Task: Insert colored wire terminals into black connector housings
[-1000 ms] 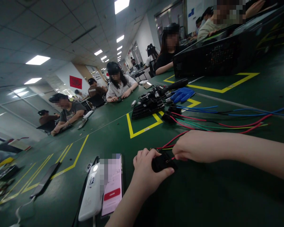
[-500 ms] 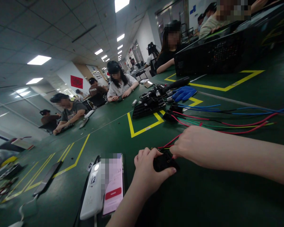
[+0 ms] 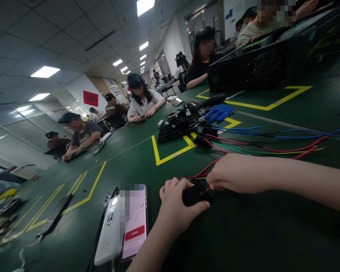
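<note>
My left hand (image 3: 175,206) is closed around a small black connector block (image 3: 195,194) on the green table mat (image 3: 243,234), thumb under it. My right hand (image 3: 235,174) comes in from the right and pinches a red wire (image 3: 206,167) right at the block's far side. Red and green wires run from the block back toward a bundle of red, green and blue wires (image 3: 272,141) lying across the mat to the right.
A phone (image 3: 133,223) on a white power bank (image 3: 110,234) lies left of my hands. Further back sit black connector parts (image 3: 177,126), a blue glove (image 3: 218,112) and a black case (image 3: 260,64). Several people sit along the table's far left side.
My right hand drew back slightly to the right at the block, still pinching the wire. The left hand kept its hold.
</note>
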`<state>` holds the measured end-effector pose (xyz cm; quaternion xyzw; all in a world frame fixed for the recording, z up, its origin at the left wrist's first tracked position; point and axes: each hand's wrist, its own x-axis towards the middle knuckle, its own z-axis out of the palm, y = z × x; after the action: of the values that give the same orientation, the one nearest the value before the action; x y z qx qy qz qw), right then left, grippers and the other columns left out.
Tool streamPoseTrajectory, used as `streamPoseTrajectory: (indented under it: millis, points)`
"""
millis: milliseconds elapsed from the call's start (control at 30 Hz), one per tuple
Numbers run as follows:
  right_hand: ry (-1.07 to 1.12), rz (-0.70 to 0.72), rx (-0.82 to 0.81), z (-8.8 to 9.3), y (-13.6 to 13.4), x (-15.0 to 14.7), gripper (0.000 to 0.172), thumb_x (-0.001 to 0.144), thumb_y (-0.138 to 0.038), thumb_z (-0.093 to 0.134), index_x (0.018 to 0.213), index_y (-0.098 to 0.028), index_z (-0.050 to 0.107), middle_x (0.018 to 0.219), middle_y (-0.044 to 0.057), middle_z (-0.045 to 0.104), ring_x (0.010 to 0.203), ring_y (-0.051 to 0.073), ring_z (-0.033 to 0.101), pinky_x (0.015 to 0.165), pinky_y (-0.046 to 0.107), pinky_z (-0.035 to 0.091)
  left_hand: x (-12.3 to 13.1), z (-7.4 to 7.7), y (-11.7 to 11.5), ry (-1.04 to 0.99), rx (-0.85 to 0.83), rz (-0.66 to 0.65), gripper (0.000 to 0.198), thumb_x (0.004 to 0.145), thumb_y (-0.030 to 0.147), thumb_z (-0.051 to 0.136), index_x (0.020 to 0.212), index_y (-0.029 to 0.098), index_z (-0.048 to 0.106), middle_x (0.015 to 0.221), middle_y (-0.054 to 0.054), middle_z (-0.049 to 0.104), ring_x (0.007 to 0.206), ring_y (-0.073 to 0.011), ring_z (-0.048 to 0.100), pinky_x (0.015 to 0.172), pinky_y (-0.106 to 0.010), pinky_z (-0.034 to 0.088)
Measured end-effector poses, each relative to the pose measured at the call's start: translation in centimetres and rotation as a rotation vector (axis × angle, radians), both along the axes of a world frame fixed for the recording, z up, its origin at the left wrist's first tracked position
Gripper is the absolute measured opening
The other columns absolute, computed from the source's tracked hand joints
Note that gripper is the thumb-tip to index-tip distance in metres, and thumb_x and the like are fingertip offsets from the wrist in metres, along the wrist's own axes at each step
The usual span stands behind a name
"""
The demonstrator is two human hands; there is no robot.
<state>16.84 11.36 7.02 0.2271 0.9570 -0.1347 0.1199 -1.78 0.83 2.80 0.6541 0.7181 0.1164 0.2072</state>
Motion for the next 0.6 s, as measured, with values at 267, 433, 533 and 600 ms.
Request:
streamPoseTrajectory:
  millis: [267,433,533,600]
  points:
    - [0.022,0.131,0.289,0.0,-1.1,-0.5,0.018,0.086,-0.012,0.065,0.089,-0.026,0.076,0.078,0.001,0.075,0.072,0.02,0.069,0.054,0.032,0.028,-0.1,-0.4,0.1,0.009,0.018,-0.002,0.036,0.076,0.046,0.081,0.099,0.025,0.062,0.107,-0.004,0.06,0.109,-0.0309,0.051,0.098,-0.047,0.035]
    - [0.059,0.134,0.27,-0.1,-0.9,-0.4,0.016,0.085,-0.013,0.063,0.086,-0.024,0.075,0.076,0.002,0.074,0.071,0.019,0.069,0.054,0.032,0.028,-0.1,-0.3,0.1,0.002,0.013,-0.008,0.035,0.077,0.044,0.081,0.099,0.024,0.062,0.107,-0.004,0.059,0.108,-0.0311,0.051,0.098,-0.047,0.035]
    - [0.009,0.075,0.192,-0.1,-0.4,-0.2,0.019,0.089,-0.019,0.057,0.088,-0.023,0.076,0.077,0.004,0.073,0.07,0.02,0.066,0.056,0.031,0.032,-0.1,-0.4,0.1,-0.007,0.013,-0.006,0.035,0.077,0.043,0.081,0.1,0.025,0.062,0.107,-0.004,0.059,0.11,-0.0313,0.051,0.099,-0.048,0.034]
    - [-0.017,0.033,0.093,-0.2,-0.1,-0.1,0.024,0.09,-0.021,0.052,0.088,-0.022,0.076,0.078,0.004,0.072,0.07,0.02,0.064,0.058,0.031,0.034,-0.2,-0.4,0.1,-0.016,0.013,-0.008,0.035,0.077,0.043,0.082,0.101,0.025,0.063,0.108,-0.004,0.059,0.111,-0.0313,0.05,0.101,-0.049,0.034]
